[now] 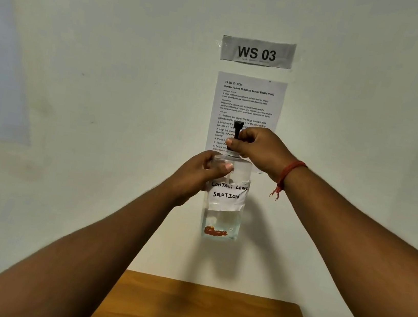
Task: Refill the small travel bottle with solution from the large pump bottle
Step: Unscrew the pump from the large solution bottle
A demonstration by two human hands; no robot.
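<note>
Pump bottle [226, 198] held upright in both hands — above wooden table [202, 316], white wall [108, 63] behind.

Instruction sheet [247, 104] partly behind hand [257, 149]

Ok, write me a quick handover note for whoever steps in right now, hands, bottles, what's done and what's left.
Left hand: gripping the large pump bottle at its shoulder, held up in the air above the wooden table.
Right hand: closed on the black pump cap, positioned to unscrew it.
Cap looks seated on the bottle. Travel bottle: not in view.
Done: bottle picked up.
Left: remove cap, open the travel bottle, pour, recap both.
</note>
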